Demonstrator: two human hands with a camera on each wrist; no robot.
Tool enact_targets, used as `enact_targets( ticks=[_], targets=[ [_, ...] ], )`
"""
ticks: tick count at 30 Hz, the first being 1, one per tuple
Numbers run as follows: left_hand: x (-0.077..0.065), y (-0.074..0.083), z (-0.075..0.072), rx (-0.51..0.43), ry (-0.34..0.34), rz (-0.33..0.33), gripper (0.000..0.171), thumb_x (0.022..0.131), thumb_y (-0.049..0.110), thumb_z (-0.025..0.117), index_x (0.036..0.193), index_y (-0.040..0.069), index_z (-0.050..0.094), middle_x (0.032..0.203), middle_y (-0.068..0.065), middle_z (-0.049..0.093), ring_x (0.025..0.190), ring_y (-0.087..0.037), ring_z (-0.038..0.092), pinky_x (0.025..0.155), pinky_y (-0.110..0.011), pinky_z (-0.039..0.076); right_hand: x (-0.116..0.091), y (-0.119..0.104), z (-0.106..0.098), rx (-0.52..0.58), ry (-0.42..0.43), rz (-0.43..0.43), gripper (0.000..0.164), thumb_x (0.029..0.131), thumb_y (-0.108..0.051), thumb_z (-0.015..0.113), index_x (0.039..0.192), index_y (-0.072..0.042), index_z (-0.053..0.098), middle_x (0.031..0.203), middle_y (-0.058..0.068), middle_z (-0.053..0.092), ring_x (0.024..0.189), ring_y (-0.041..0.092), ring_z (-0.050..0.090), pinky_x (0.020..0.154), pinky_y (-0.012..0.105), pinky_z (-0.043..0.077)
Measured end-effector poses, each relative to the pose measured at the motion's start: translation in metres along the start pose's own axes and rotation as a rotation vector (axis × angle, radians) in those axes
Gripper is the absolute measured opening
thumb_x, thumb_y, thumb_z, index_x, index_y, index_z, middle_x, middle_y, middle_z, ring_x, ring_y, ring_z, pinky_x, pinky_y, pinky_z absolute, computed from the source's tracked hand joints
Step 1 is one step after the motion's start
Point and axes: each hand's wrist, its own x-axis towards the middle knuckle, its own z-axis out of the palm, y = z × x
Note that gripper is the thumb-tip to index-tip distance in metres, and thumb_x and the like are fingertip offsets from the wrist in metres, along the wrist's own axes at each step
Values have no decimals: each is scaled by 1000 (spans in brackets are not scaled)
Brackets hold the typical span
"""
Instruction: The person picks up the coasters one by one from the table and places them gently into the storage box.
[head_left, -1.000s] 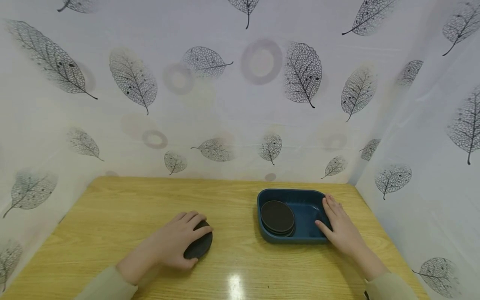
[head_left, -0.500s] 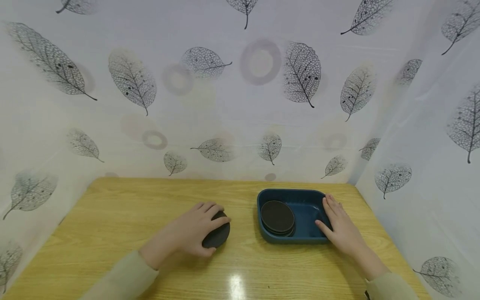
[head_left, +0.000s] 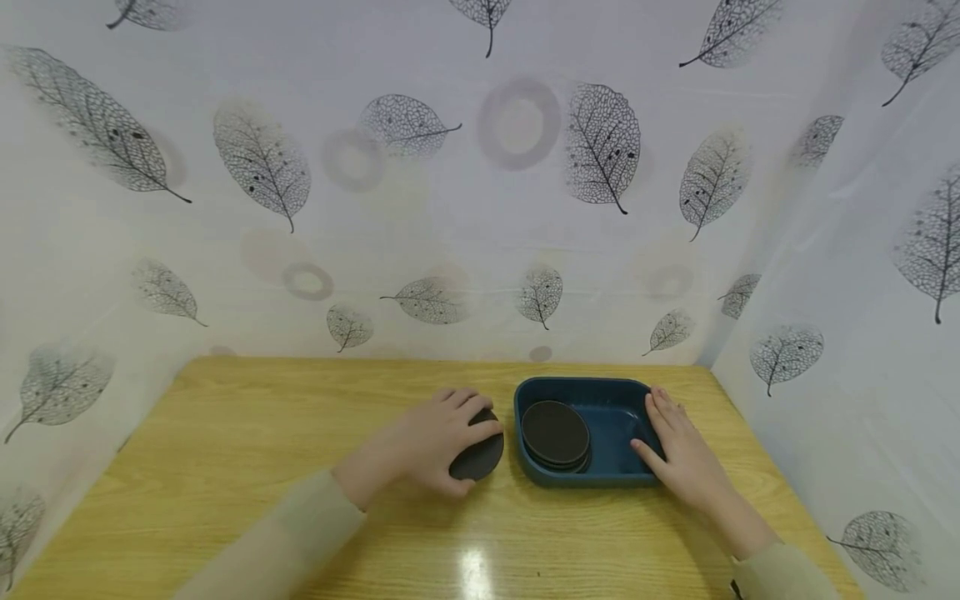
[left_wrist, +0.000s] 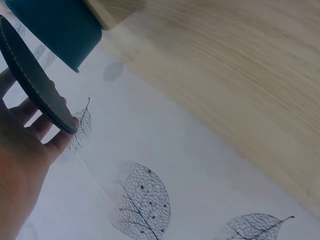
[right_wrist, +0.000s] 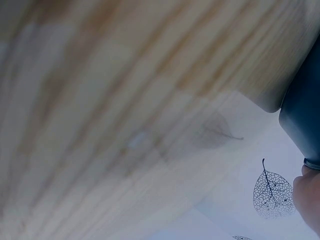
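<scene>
A round black coaster (head_left: 480, 457) is in my left hand (head_left: 435, 437), fingers over its far edge and thumb at its near edge. It tilts just left of a dark blue rectangular box (head_left: 585, 481). The left wrist view shows the coaster's stitched rim (left_wrist: 37, 92) with fingertips round it. Several similar coasters (head_left: 555, 432) lie stacked in the left part of the box. My right hand (head_left: 686, 458) rests on the box's right end, fingers straight along the rim and thumb reaching over the inside. In the right wrist view a fingertip (right_wrist: 307, 192) touches the box's rim.
The yellow wooden table (head_left: 285, 417) carries the box near its right back corner. A pale leaf-printed cloth (head_left: 450, 225) hangs behind the table and along both sides. Inside the box, bare floor (head_left: 611, 425) shows right of the stack.
My left hand has carried the coaster rightward across the table, close to the box's left wall. The right hand and the box have stayed put.
</scene>
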Motion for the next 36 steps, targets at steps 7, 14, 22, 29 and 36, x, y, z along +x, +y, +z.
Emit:
enact_targets(
  ticks=[7,14,22,29,36],
  targets=[
    [27,8,-4,24,8,43,81,85,59,73,155,26,52,153,-8,53,139,-28,50,117,-49,43,0,-1,-1,-1,-1,-8,81,106,-36,63,161,13,30,170,33,26,162,45,21,136,36,-1],
    [53,14,-10,70,0,64,81,85,63,69,156,29,50,155,-7,51,139,-28,50,114,-47,44,0,0,-3,-5,-17,-2,81,106,-37,62,161,13,29,171,32,24,163,44,18,135,33,-4],
    [85,17,-7,100,18,76,79,87,67,68,155,31,50,155,-6,50,141,-26,48,114,-47,43,-1,1,-2,-3,-15,-6,81,106,-37,62,161,13,29,171,32,24,163,44,19,135,33,-4],
    [109,26,-1,152,1,25,79,89,71,64,157,34,48,156,-4,49,142,-24,46,116,-45,41,-1,1,-2,7,-23,4,81,106,-37,63,161,13,29,171,32,24,163,44,19,136,43,3],
    [130,38,7,175,-20,-21,79,91,74,61,158,34,47,161,-5,46,145,-25,45,116,-45,42,-1,0,-3,16,-24,8,80,106,-34,63,161,13,29,171,33,24,163,44,18,136,43,2]
  ],
)
